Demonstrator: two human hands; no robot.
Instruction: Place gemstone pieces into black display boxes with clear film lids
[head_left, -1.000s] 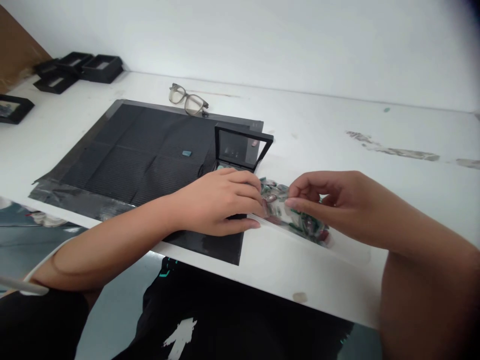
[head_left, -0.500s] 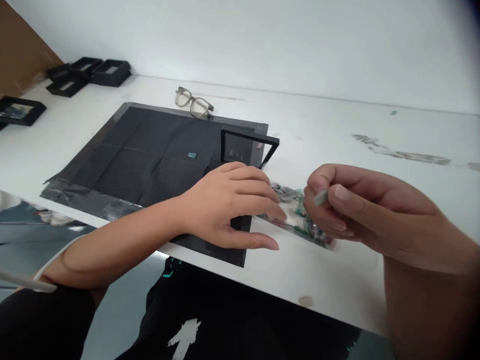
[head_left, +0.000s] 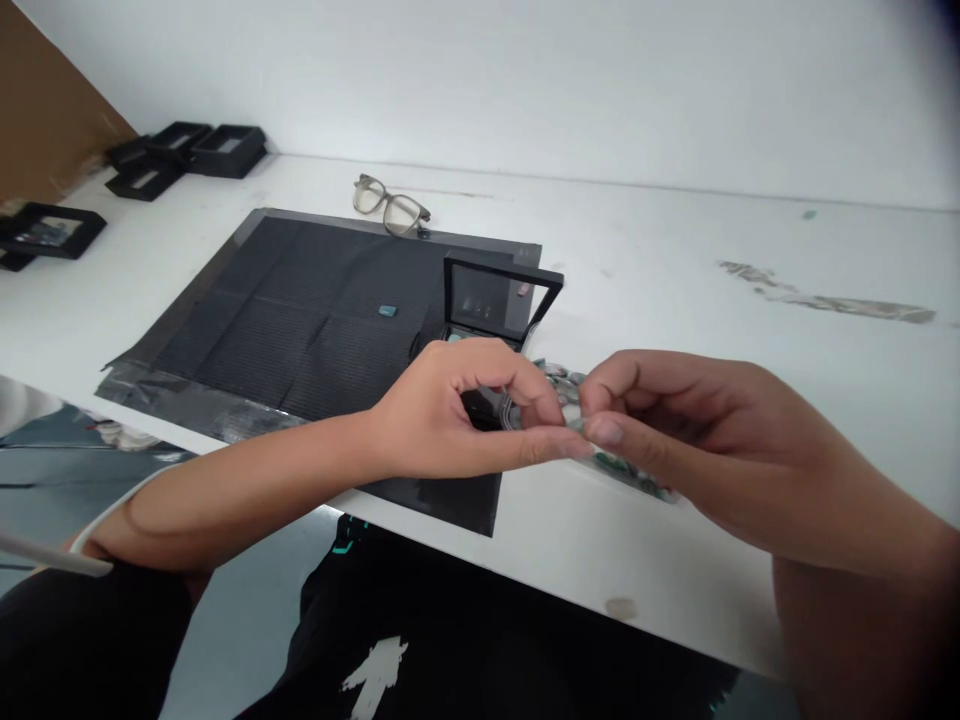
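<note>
My left hand (head_left: 457, 415) and my right hand (head_left: 697, 440) meet above the front of the table. Between their fingertips is a small pale green stone-like piece (head_left: 576, 425), mostly covered by the fingers. Thumb and fingers of both hands are closed in a pinch on it. Beneath the hands lies a heap of green and grey stones (head_left: 626, 468), seemingly in clear plastic. Behind my left hand stands a black box with its clear-windowed lid (head_left: 491, 300) raised; the hand hides much of its inside.
A black ribbed mat (head_left: 285, 300) covers the table's left part, with a small blue-green piece (head_left: 387, 311) on it. Glasses (head_left: 391, 205) lie at its back edge. Several black boxes (head_left: 229, 150) sit at the far left. A white wall (head_left: 525, 90) rises behind.
My left hand has moved right and closed from spread fingers to a pinch. My right hand has come left with the pale green piece, bringing it to the left fingertips.
</note>
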